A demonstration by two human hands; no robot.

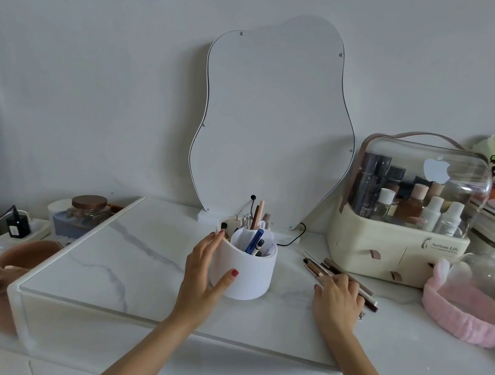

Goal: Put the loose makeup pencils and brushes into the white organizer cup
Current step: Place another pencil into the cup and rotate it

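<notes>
The white organizer cup (249, 276) stands mid-table with several pens, pencils and brushes upright inside it. My left hand (203, 272) wraps its left side, thumb across the front and fingers behind the rim. To the right, a bunch of loose makeup pencils and brushes (328, 270) lies diagonally on the marble top. My right hand (338, 298) rests palm-down on their near ends, fingers spread over them; whether it grips them is unclear.
A wavy mirror (274, 122) leans on the wall behind the cup. A clear-lidded cosmetics case (403, 231) stands at right, with a pink fluffy headband (468, 311) beside it. Jars, a charger and a clay-coloured cup (27, 257) sit lower left, off the raised marble top (124, 265).
</notes>
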